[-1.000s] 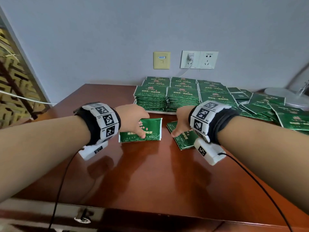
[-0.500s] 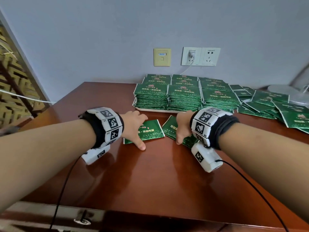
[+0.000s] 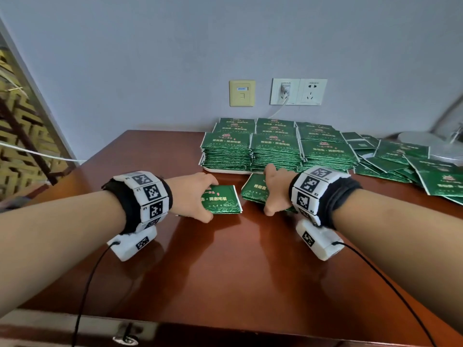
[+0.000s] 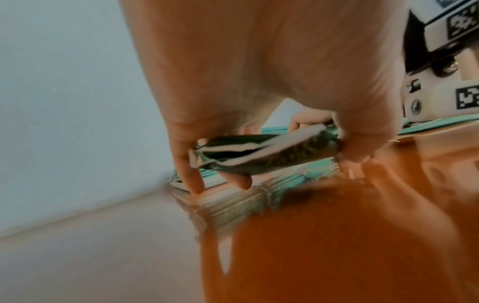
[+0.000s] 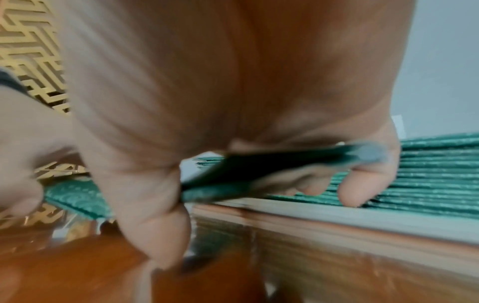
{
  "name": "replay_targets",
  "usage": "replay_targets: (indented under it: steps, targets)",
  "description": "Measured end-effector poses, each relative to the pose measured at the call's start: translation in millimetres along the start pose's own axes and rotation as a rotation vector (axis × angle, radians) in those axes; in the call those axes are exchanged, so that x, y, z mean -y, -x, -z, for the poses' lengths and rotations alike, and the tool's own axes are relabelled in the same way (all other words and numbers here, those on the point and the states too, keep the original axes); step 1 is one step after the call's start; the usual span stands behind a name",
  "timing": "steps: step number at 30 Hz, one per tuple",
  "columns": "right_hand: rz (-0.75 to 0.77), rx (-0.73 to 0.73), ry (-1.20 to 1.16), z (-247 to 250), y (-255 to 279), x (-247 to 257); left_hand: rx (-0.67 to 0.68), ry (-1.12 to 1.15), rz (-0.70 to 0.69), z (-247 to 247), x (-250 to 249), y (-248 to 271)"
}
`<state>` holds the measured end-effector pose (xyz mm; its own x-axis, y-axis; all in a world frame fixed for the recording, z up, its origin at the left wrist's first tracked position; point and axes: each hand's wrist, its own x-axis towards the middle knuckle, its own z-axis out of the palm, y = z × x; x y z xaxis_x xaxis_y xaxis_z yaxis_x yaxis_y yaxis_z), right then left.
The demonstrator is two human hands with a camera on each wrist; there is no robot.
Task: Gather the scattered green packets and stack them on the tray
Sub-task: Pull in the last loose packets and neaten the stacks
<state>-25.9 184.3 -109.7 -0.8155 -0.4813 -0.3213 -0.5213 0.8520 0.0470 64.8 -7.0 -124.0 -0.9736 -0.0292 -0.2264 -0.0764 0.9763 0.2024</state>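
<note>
Polished brown desk (image 3: pixel 225 271) against a grey wall, sockets (image 3: pixel 298 91) above. At its far edge the tray (image 3: pixel 225 170) carries tall, squared stacks of green packets (image 3: pixel 275 151); only a pale sliver of its rim shows. More loose packets (image 3: pixel 400 164) lie fanned out to the right of the tray.

My left hand (image 3: pixel 191 196) is clamped on a small bundle of packets (image 3: pixel 223 200), thumb at the near edge, fingers curled over the far one. The left wrist view shows it raised off the wood. My right hand (image 3: pixel 275 194) grips a second bundle (image 3: pixel 254 189) the same way, tilted, just in front of the tray.

Handling, by my judgement: thin foil sachets, light, flexible and slick. A loose bundle would likely slide apart, so I should pinch across opposite edges and keep it level.

Not determinable: the count in either bundle, as both wrist views are blurred; the printed text; whether the right bundle's low corner touches the desk.
</note>
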Motion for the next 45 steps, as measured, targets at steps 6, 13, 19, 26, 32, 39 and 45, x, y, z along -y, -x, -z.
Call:
replay_targets:
  steps: [6,13,19,26,32,39,45]
  targets:
    - [0.085,-0.120,0.031,21.0,0.0,-7.3,-0.060,-0.034,0.003,36.6,-0.1,-7.0]
    - [0.109,-0.215,0.014,60.6,-5.7,-33.3,-0.164,-0.104,0.021,88.0,-11.9,-33.6]
    - [0.074,-0.217,-0.018,93.6,-26.5,-57.7,-0.191,-0.144,-0.049,127.3,-19.7,-78.1]
    - [0.060,-0.198,-0.023,131.3,-81.5,-81.5,-0.187,-0.181,-0.036,158.9,-10.5,-149.9]
    - [0.012,-0.187,0.032,149.7,-139.3,-93.9,-0.193,-0.194,0.019,176.4,5.5,-207.1]
    - [0.018,-0.130,0.041,153.9,-189.5,-96.3,-0.122,-0.215,0.062,170.4,25.8,-251.2]
    - [0.053,-0.105,0.077,159.1,-215.5,-97.8,-0.074,-0.259,0.090,170.9,31.0,-269.8]
